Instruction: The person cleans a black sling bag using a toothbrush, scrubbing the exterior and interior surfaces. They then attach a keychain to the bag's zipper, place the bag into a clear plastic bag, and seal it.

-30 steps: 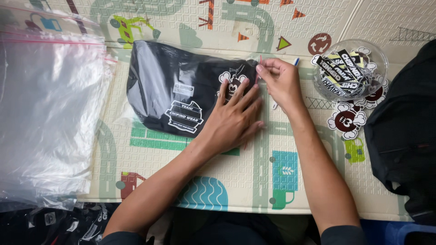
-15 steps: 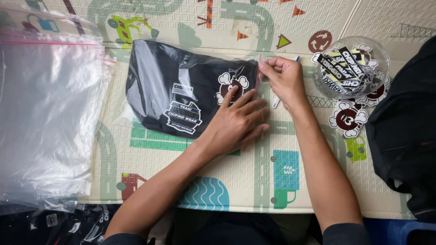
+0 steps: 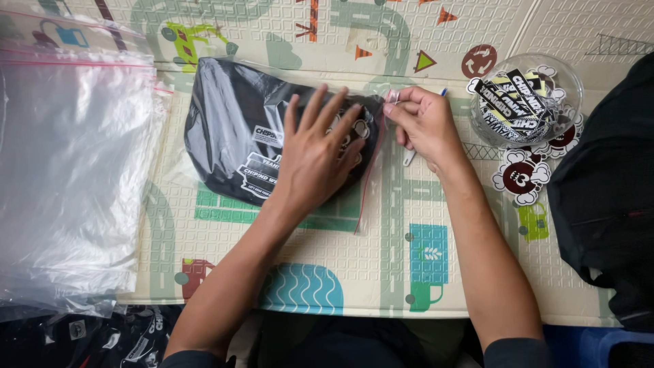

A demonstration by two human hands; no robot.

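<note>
Your left hand lies flat, fingers spread, on the soft, slippery bagged garment, while your right hand at 3 o'clock pinches its thin seal edge; probably light, so grip there.

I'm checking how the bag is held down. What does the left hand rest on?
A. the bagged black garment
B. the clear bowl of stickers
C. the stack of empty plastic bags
A: the left hand lies flat, fingers spread, on the bagged black garment.
</note>
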